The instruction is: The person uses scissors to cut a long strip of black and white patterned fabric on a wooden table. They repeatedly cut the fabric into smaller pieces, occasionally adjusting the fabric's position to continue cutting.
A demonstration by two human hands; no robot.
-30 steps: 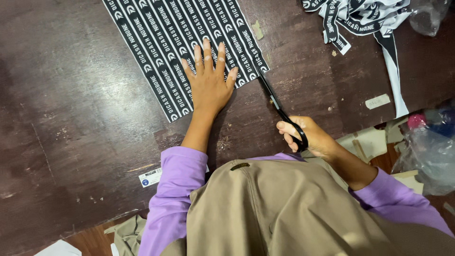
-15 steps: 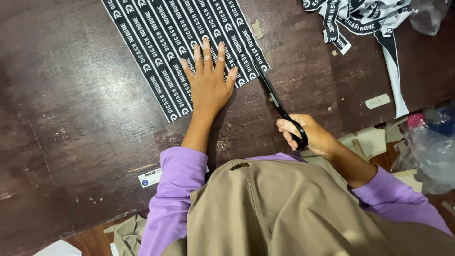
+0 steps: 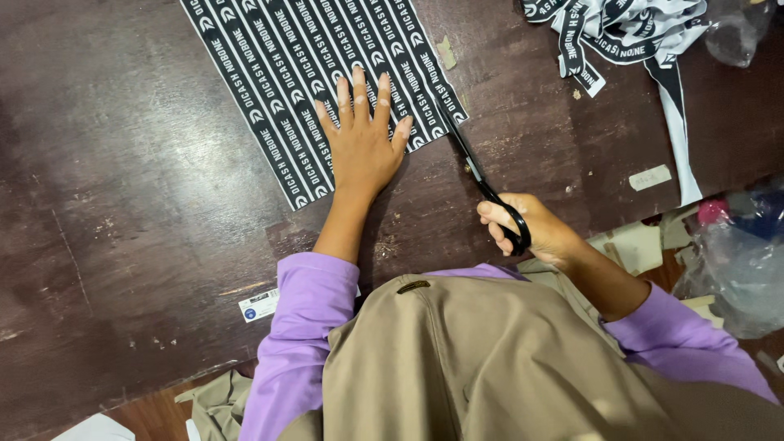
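Observation:
A black sheet of woven label strips with white lettering (image 3: 302, 73) lies flat on the dark wooden table (image 3: 122, 204). My left hand (image 3: 363, 139) presses flat on the sheet's near right corner, fingers spread. My right hand (image 3: 531, 229) grips the black handles of a pair of scissors (image 3: 478, 175). The blades point up-left and reach the sheet's right edge, just beside my left hand's little finger.
A heap of cut black-and-white strips (image 3: 629, 33) lies at the top right, one strip trailing down. Clear plastic bags (image 3: 735, 253) sit at the right edge. A small sticker (image 3: 260, 305) and paper scraps (image 3: 651, 177) lie on the table.
The scissors' blades have crept slightly further up along the sheet's right edge. My left hand stays pressed in place.

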